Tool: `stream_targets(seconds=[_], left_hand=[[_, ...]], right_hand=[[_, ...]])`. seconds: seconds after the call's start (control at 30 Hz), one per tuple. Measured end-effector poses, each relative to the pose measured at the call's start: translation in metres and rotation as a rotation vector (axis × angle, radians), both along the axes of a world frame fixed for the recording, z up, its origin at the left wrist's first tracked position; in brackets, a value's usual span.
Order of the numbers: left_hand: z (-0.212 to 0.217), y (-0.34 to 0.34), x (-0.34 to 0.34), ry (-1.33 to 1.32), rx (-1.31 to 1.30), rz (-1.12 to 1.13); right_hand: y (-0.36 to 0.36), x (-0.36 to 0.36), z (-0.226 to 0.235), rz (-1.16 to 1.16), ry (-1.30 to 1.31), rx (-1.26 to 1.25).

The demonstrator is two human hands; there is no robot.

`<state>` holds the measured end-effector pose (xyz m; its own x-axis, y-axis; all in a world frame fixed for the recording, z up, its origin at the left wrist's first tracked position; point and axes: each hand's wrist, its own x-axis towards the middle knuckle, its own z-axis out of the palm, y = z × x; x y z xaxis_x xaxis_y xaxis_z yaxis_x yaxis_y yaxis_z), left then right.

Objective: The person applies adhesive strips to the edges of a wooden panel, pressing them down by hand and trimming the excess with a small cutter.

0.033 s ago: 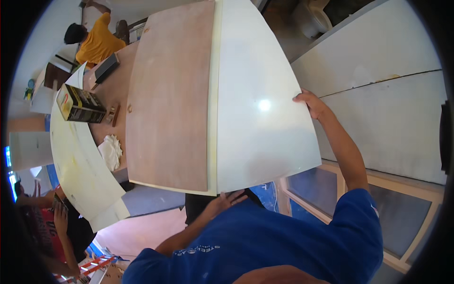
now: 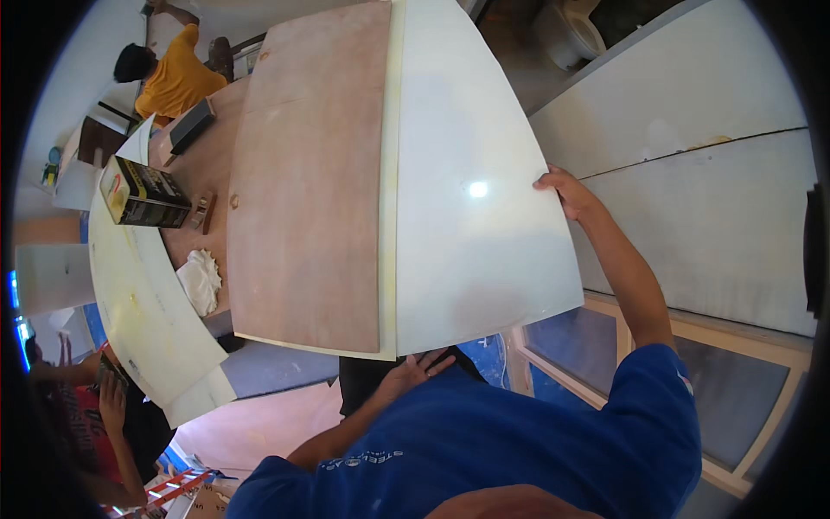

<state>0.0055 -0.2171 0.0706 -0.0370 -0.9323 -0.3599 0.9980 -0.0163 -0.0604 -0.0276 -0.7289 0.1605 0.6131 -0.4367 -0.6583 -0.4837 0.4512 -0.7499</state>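
Glossy white sheet (image 2: 471,251) spans twelve to between three and four o'clock, its near edge dipping to six, with a pale strip (image 2: 389,216) and a brown board (image 2: 307,199) alongside toward ten. At two o'clock the right hand (image 2: 566,190) pinches the sheet's far-side rim, thumb on top; that grip is closed around the edge. At six, the left hand (image 2: 415,370) has its fingers spread just below the near edge, gripping nothing that shows.

With one grip only, the sheet could swing or slip if the right fingers loosen, and its free corner near four o'clock could bend or chip if it knocks something. A sideways shove toward nine might push the board into the goods on the counter (image 2: 186,246), and the tall can (image 2: 147,197) looks likeliest to tip.

Counted: one glossy sheet, one brown board, one pale strip; on the left, one can between nine and ten o'clock, one crumpled white cloth (image 2: 200,281) at nine, one dark block (image 2: 192,127) at ten; two other people, a yellow-shirted person (image 2: 180,78) near ten and a red-shirted person (image 2: 99,415) at eight
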Motion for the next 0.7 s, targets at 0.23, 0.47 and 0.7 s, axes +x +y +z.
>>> stream_targets(seconds=[0.23,0.47,0.7], left_hand=[[-0.056,-0.02,-0.025,0.127,0.263,0.247],[-0.051,-0.011,-0.025,0.045,0.212,0.284],[-0.054,0.012,-0.016,-0.014,0.225,0.22]], right_hand=[[0.015,-0.008,-0.072,0.12,0.075,0.154],[-0.046,0.09,-0.103,-0.134,-0.21,0.071],[-0.088,0.185,-0.102,0.066,-0.053,-0.136]])
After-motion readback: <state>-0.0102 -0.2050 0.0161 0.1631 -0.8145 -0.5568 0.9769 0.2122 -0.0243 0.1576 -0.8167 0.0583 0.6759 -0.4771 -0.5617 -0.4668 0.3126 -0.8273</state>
